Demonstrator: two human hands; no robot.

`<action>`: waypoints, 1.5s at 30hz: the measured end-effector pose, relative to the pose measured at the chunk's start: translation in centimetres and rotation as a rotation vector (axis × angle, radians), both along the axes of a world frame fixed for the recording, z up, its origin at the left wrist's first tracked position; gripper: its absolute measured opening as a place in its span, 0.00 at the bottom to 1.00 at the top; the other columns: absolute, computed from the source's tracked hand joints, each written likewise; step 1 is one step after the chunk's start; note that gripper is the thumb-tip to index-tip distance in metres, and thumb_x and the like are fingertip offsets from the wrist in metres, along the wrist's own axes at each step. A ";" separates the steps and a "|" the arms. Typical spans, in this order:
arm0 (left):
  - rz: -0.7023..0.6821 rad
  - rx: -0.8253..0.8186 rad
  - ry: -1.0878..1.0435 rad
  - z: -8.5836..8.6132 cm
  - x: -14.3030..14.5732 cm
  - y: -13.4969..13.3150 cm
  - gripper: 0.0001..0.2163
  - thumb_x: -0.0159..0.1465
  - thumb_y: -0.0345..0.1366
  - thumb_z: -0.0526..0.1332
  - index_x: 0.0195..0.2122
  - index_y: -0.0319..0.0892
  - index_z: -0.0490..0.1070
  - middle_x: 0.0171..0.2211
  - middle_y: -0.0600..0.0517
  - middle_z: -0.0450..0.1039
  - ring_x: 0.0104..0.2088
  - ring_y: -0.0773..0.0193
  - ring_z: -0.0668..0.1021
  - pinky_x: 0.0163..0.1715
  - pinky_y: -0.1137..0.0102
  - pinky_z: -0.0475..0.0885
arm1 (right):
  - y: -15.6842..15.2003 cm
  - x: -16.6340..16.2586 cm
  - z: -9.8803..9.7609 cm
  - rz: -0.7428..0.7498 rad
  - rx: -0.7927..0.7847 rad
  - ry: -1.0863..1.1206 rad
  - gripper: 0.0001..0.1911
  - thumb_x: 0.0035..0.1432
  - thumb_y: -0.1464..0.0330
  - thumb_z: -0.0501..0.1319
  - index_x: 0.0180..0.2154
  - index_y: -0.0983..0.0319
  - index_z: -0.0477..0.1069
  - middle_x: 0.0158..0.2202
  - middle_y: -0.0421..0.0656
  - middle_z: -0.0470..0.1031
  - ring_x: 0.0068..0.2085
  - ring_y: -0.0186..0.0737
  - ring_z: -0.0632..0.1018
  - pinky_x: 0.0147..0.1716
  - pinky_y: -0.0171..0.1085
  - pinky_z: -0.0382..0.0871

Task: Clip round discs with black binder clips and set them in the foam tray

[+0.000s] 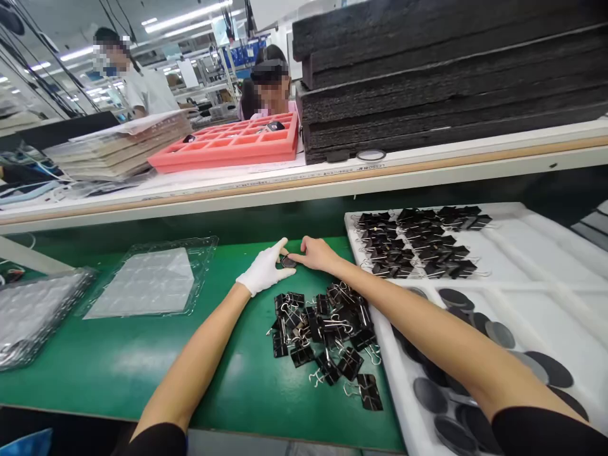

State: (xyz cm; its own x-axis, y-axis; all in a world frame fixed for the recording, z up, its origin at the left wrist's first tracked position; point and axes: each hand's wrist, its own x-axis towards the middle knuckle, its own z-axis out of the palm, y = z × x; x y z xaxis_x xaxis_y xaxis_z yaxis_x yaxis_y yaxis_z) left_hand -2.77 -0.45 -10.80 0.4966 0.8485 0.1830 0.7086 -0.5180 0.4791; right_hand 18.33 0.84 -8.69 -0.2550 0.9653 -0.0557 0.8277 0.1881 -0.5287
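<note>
My left hand (266, 268), in a white glove, has its thumb and fingers around the edge of a small dark round disc (288, 260) over the green table. From the other side my bare right hand (317, 254) reaches in, its fingertips on the same disc. Just below both hands lies a loose heap of black binder clips (323, 329) with silver wire handles. Under my right forearm, a white tray (510, 244) bears rows of binder clips (418, 244) at the back and several dark round discs (456, 430) at the front, partly hidden by the arm.
A clear plastic tray with a white sheet (142, 282) lies left on the green table (123, 354), beside stacked clear trays (38, 313). A shelf edge (237, 190) crosses ahead, carrying a red foam tray (232, 152) and black foam blocks (427, 95). Two people are beyond.
</note>
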 end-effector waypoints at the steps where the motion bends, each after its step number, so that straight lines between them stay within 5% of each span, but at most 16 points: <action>1: -0.012 -0.004 0.004 0.1 0.0 0.0 0.41 0.62 0.48 0.68 0.73 0.43 0.54 0.54 0.45 0.77 0.46 0.55 0.78 0.49 0.61 0.74 | -0.1 0.0 -0.2 -0.007 -0.003 -0.006 0.21 0.64 0.49 0.67 0.40 0.60 0.68 0.36 0.46 0.78 0.39 0.47 0.79 0.29 0.37 0.59; 5: 0.002 0.004 0.003 0.2 0.2 0.0 0.34 0.68 0.48 0.61 0.73 0.42 0.55 0.54 0.45 0.77 0.43 0.57 0.78 0.47 0.61 0.74 | 0.1 0.1 0.3 0.042 -0.033 0.016 0.21 0.68 0.49 0.62 0.35 0.60 0.67 0.37 0.46 0.79 0.40 0.46 0.79 0.31 0.37 0.60; 9: 0.008 0.055 0.053 0.5 0.7 -0.4 0.31 0.71 0.47 0.58 0.71 0.41 0.58 0.51 0.45 0.78 0.42 0.56 0.79 0.44 0.62 0.73 | -0.1 2.0 4.3 0.155 -0.152 0.158 0.18 0.76 0.55 0.51 0.40 0.60 0.69 0.40 0.45 0.81 0.37 0.40 0.79 0.34 0.36 0.65; 13: -0.009 0.111 0.138 0.7 0.9 -0.5 0.37 0.64 0.48 0.66 0.71 0.40 0.57 0.55 0.43 0.76 0.51 0.48 0.79 0.50 0.59 0.72 | -2.2 4.9 9.8 0.363 -0.146 -0.151 0.11 0.65 0.58 0.67 0.40 0.59 0.76 0.42 0.42 0.81 0.38 0.42 0.79 0.32 0.36 0.64; 16: 0.004 0.089 0.117 0.5 0.8 -0.3 0.35 0.65 0.46 0.64 0.71 0.43 0.58 0.55 0.46 0.77 0.50 0.51 0.79 0.49 0.61 0.72 | -3.9 5.6 11.7 0.380 -0.246 -0.383 0.18 0.55 0.61 0.74 0.46 0.57 0.78 0.47 0.43 0.80 0.39 0.44 0.80 0.30 0.36 0.65; 19: 0.004 0.077 0.084 0.3 0.7 -0.1 0.33 0.66 0.45 0.63 0.71 0.45 0.58 0.53 0.48 0.78 0.47 0.55 0.79 0.47 0.63 0.73 | -4.4 5.1 11.1 0.329 -0.331 -0.559 0.21 0.54 0.63 0.74 0.49 0.61 0.79 0.48 0.48 0.81 0.41 0.47 0.81 0.30 0.38 0.67; 24: 0.017 0.086 0.111 0.6 0.8 -0.3 0.33 0.65 0.45 0.63 0.70 0.44 0.59 0.53 0.48 0.77 0.47 0.54 0.79 0.47 0.63 0.73 | -3.4 4.5 9.1 0.352 -0.445 -0.529 0.15 0.59 0.60 0.72 0.42 0.63 0.80 0.33 0.46 0.82 0.36 0.46 0.82 0.31 0.38 0.68; 30: 0.013 0.087 0.121 0.8 0.9 -0.5 0.33 0.66 0.45 0.63 0.70 0.43 0.58 0.54 0.46 0.77 0.49 0.54 0.80 0.49 0.62 0.74 | -2.3 5.4 7.9 0.291 -0.267 -0.264 0.10 0.57 0.63 0.72 0.39 0.61 0.79 0.40 0.46 0.82 0.38 0.46 0.81 0.32 0.38 0.69; 34: 0.014 0.093 0.124 0.7 0.8 -0.4 0.33 0.66 0.45 0.63 0.70 0.43 0.59 0.54 0.46 0.77 0.50 0.53 0.80 0.49 0.62 0.74 | -1.0 5.0 4.9 0.273 -0.018 -0.143 0.17 0.55 0.64 0.75 0.45 0.60 0.79 0.46 0.48 0.81 0.44 0.48 0.81 0.38 0.38 0.70; 39: 0.004 0.090 0.112 0.5 0.7 -0.4 0.33 0.66 0.46 0.63 0.70 0.43 0.58 0.54 0.47 0.77 0.51 0.52 0.79 0.51 0.60 0.73 | 0.0 4.0 1.5 0.350 0.038 0.015 0.20 0.53 0.66 0.77 0.47 0.61 0.78 0.45 0.46 0.81 0.43 0.45 0.81 0.41 0.37 0.70; 45: -0.006 0.085 0.085 0.5 0.5 -0.5 0.33 0.64 0.44 0.64 0.70 0.44 0.59 0.53 0.47 0.78 0.46 0.55 0.80 0.49 0.61 0.73 | -0.6 3.3 1.2 0.214 0.173 0.121 0.18 0.68 0.56 0.64 0.52 0.62 0.76 0.50 0.51 0.79 0.52 0.51 0.78 0.51 0.43 0.70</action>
State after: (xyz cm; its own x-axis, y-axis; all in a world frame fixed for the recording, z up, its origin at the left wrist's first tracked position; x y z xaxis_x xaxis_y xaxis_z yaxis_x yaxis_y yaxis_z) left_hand -2.22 -0.99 -10.26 0.5184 0.8288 0.2107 0.7417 -0.5584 0.3717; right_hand 21.58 0.26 -7.48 -0.4485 0.8814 0.1486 0.6924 0.4477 -0.5658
